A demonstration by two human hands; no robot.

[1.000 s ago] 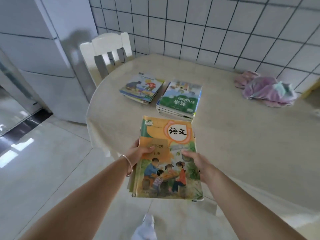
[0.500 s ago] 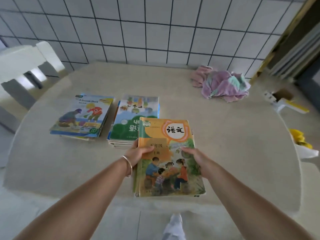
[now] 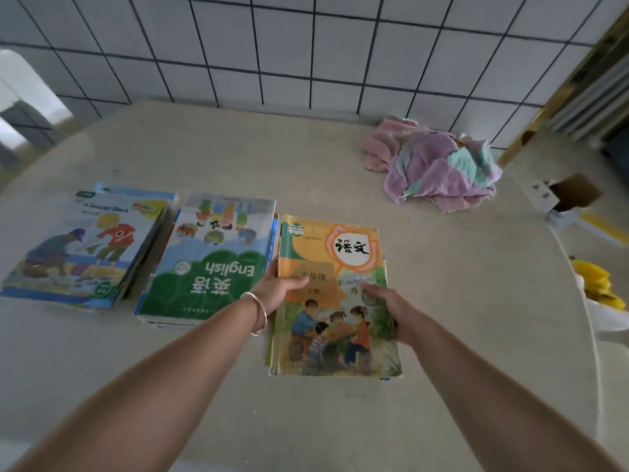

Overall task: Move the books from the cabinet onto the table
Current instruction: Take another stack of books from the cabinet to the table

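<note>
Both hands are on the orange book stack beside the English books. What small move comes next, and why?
Probably let go and draw both hands back. The orange stack looks to lie flat on the table, right of the English stack, with the left hand and right hand gripping its sides, so nothing seems left but the release.

We see an orange-and-green Chinese textbook [image 3: 335, 298] with painted children, a green-and-white English textbook [image 3: 214, 257], a blue-edged storybook [image 3: 85, 243], a crumpled pink, lilac and mint cloth [image 3: 439, 165], the beige speckled table [image 3: 306, 165], white wall tiles [image 3: 306, 46] with dark grout, and a silver bangle [image 3: 258, 313].
</note>
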